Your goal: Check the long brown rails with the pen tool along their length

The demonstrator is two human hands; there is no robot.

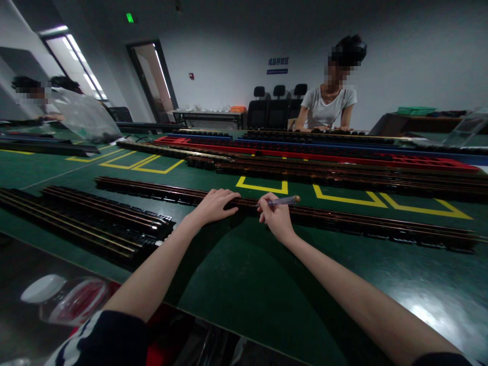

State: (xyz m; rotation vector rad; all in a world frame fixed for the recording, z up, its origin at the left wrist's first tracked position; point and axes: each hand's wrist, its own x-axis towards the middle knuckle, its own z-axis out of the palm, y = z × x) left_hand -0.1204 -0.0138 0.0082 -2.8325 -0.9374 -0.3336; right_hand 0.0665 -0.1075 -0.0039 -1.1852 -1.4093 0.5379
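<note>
A long dark strip with copper-coloured rails [343,219] lies across the green table in front of me. My left hand [218,205] rests on it, fingers stretched over the far side and thumb apart on the near side. Just to the right, my right hand [277,217] is closed around a pen [284,201] with a clear barrel and a gold-coloured end. The pen is tilted, its other end pointing left and down at the strip; whether its tip touches cannot be made out.
More railed strips [76,218] lie at the left. Beyond my hands are stacked strips [267,165], a long red holder [430,160] and yellow tape marks [263,189]. A person [330,101] works across the table. A clear plastic jar [76,300] stands below the near edge.
</note>
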